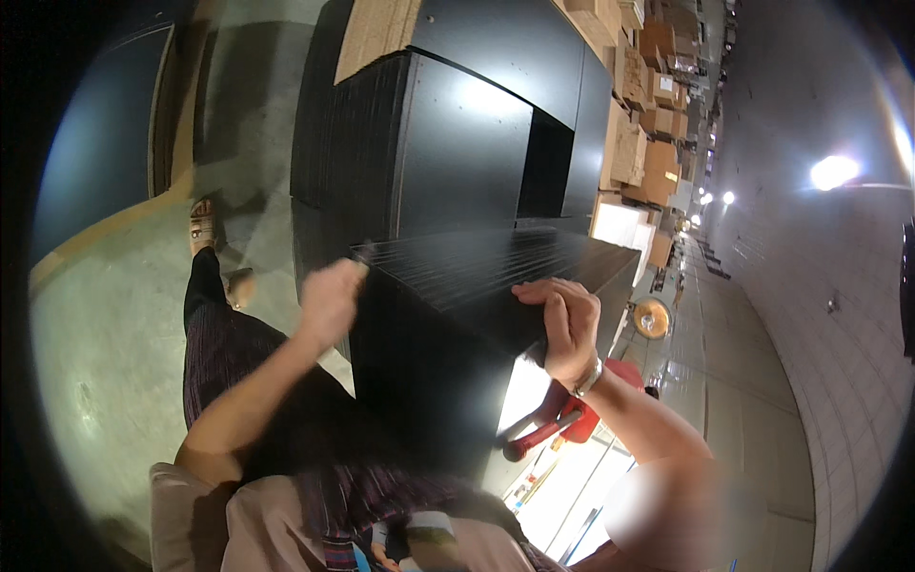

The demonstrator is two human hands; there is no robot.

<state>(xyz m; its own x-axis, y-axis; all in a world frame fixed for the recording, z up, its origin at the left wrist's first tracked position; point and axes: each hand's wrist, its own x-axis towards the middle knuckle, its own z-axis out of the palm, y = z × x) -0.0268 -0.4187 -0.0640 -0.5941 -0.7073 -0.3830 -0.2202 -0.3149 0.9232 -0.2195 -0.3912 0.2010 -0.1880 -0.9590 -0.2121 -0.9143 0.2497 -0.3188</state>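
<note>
A stack of black panels [496,272] stands before me, its many thin edges showing as lines, partly smeared by motion. Its near side [419,372] is a broad, dark face. At the left corner of this stack is my left hand [331,303], fingers curled closed; a small dark tip shows just past them, and what they hold is not clear. My right hand [569,329] rests at the right side of the stack, fingers stretched and laid over the panel edges. A bracelet circles that wrist.
Behind rises a larger pile of black boards [462,143] with a dark gap. More dark boards [105,143] lie at the far left. Cardboard boxes [658,172] line the right, near a round yellowish object [651,318]. Red equipment [581,419] is by my right forearm.
</note>
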